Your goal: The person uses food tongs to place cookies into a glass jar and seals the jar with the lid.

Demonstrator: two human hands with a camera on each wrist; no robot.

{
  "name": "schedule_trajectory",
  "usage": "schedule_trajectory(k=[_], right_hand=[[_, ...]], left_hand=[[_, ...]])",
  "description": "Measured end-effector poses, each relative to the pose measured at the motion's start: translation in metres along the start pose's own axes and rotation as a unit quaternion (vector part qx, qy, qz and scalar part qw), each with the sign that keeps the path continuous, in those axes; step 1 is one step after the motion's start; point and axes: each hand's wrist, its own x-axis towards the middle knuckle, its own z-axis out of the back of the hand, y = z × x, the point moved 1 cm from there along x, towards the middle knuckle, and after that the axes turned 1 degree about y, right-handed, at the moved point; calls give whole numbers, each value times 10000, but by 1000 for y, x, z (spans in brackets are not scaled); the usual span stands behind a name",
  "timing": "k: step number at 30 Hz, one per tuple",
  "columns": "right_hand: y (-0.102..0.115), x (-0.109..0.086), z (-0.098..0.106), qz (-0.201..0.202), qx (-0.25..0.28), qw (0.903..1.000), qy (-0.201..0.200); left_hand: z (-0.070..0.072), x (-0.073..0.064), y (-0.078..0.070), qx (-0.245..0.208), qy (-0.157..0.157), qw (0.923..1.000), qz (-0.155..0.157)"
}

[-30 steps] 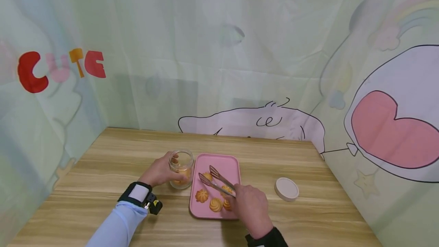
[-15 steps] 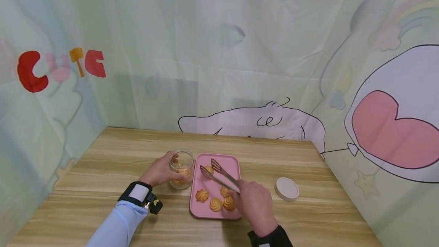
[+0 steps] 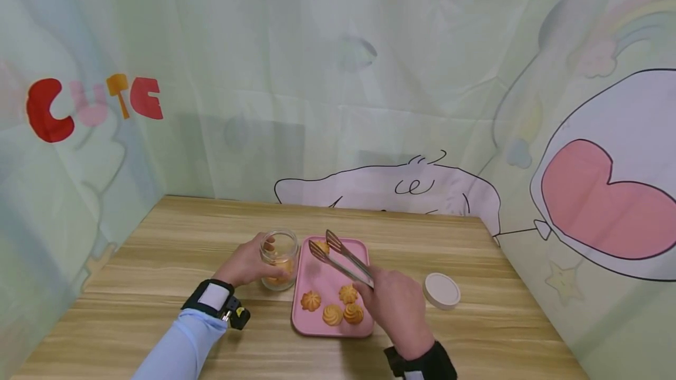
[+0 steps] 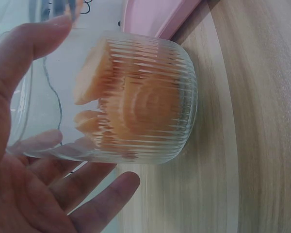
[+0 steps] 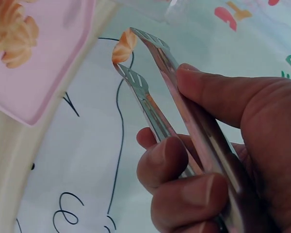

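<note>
My left hand (image 3: pixel 245 263) holds a clear glass jar (image 3: pixel 287 244) at the left edge of the pink tray (image 3: pixel 311 274). Through the jar's ribbed wall, several golden cookies (image 4: pixel 145 102) show in the left wrist view. Metal tongs (image 3: pixel 351 263) are gripped in my right hand (image 3: pixel 396 304), above the tray. Between the tongs' slotted tips sits one swirled cookie (image 5: pixel 124 46), held clear of the tray in the right wrist view. Several other piped cookies (image 3: pixel 333 314) lie in the tray's near half.
A round white lid (image 3: pixel 441 291) lies on the wooden table (image 3: pixel 475 333) to the right of the tray. A printed cloth backdrop (image 3: pixel 237 151) rises behind the table and along both sides.
My right hand has raised the tongs and the cookie between their tips, toward the tray's far end in the head view. The left hand and jar stay where they were.
</note>
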Motion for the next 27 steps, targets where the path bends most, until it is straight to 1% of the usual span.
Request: schedule_trajectory(k=[4,10,12,19,27], right_hand=[[1,2,6,99,-95,9997,-214],[4,4,16,205,-90,9991,-369],[6,5,19,214,-65,9990,-379],[16,11,33,71,0,9999,-82],[29,13,39,390,-30,9989,-254]], left_hand=[[0,0,0,6,-13,10000,-15],[0,0,0,-2,-25,10000,-35],[0,0,0,-9,-29,10000,-39],[2,-2,-3,-7,-42,9998,-211],[2,-1,-2,9,-9,9998,-201]])
